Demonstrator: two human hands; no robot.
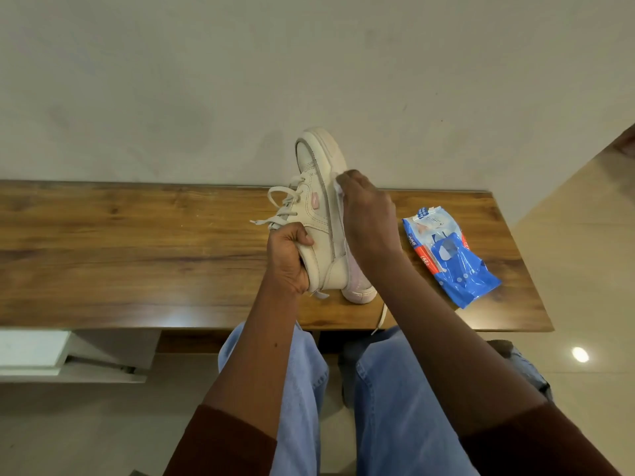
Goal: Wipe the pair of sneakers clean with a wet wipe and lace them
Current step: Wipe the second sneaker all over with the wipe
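A cream sneaker [318, 201] is held up on its heel above the wooden table [137, 242], toe pointing away, laces hanging on its left side. My left hand [287, 261] grips it at the heel and collar. My right hand [367, 218] pinches a white wet wipe [338, 190] against the sole edge on the sneaker's right side. Behind the held shoe, the second sneaker [359, 290] lies on the table, mostly hidden; only a pale pinkish part shows. One of its laces [380, 319] hangs over the table's front edge.
A blue wet-wipe pack [446, 255] lies on the table to the right of my right hand. A plain wall stands right behind the table. My knees in blue jeans [395, 389] are below the table's front edge, and a white shelf [51, 355] sits low left.
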